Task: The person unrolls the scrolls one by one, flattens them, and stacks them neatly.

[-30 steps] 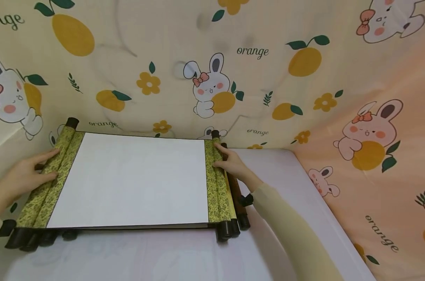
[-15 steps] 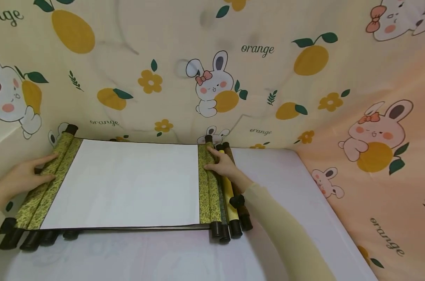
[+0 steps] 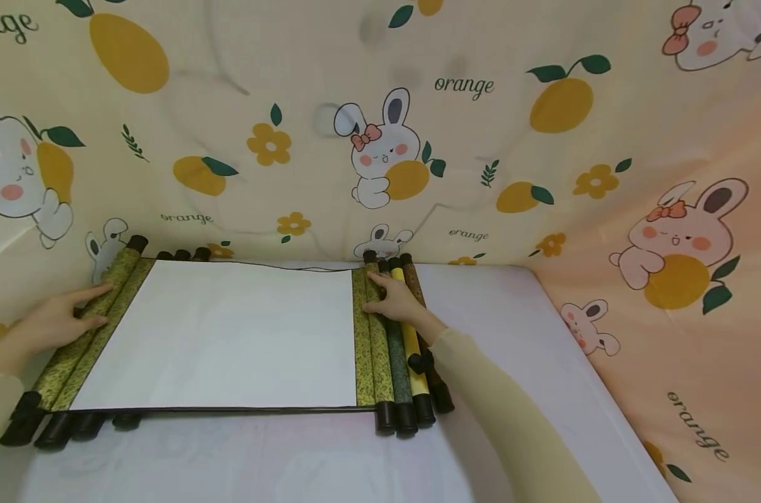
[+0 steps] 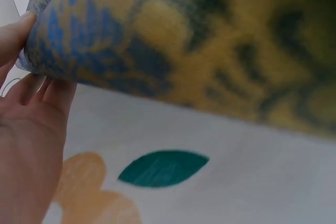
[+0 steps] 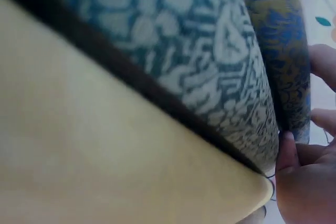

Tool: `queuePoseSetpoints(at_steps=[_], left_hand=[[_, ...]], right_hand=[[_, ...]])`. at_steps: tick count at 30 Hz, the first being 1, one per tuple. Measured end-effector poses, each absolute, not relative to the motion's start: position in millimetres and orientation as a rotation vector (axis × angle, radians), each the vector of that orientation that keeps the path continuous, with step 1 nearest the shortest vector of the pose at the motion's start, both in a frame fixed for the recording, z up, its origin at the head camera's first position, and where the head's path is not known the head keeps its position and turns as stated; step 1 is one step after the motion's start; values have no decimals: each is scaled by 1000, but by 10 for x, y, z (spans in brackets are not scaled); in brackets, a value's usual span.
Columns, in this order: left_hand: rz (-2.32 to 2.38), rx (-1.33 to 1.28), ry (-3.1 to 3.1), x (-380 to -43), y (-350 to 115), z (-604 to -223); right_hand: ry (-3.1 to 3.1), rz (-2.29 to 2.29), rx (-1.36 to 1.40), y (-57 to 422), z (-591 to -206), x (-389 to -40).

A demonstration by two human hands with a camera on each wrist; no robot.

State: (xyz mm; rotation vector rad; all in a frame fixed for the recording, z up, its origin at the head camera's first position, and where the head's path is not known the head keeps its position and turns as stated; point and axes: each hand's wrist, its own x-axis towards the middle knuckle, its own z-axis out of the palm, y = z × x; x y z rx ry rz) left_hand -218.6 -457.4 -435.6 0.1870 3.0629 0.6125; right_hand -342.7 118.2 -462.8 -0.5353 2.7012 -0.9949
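A hanging scroll lies partly unrolled in the head view, its white paper point(image 3: 223, 335) facing up between two yellow-green patterned rolls. My left hand point(image 3: 52, 323) grips the left roll point(image 3: 98, 307) from its outer side. In the left wrist view the thumb of the left hand point(image 4: 29, 114) lies on the roll point(image 4: 121, 51) with the other fingers below it. My right hand point(image 3: 398, 302) holds the right roll point(image 3: 382, 363) near its far half. The right wrist view has the right hand point(image 5: 310, 182) around the blue-and-gold patterned roll point(image 5: 289, 51).
Right beside the scroll lie a grey-green rolled scroll point(image 3: 399, 360), a yellow one point(image 3: 413, 349) and a brown one point(image 3: 415, 283). Several black rod ends point(image 3: 88, 426) stick out under its left side. A patterned cloth point(image 3: 267, 91) hangs behind the white tabletop point(image 3: 242, 464).
The unrolled scroll has come down and its right end has shifted left. Its far edge sits nearer, so the grey-green scroll and black rod ends behind now show. Both hands kept their hold.
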Motion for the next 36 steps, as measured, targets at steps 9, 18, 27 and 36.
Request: queuePoseSetpoints(at_steps=[9,18,27,36], left_hand=[[691,254,3024,-2205,-4518,-4445],[682,269,3000,-2206,-4531,-4462],[571,220,3000,-2137,-4605,-4515],[599,178,2988,-2109,-4572,-4509]], right_hand=[[2770,-700,-606,1203,-4626,-3425],[2747,-659,-635,1222,-4621,-3409],[2680,-693,-672,1228,-4625,-3388],[2618,-710,-729,1241,-4588,-3373]])
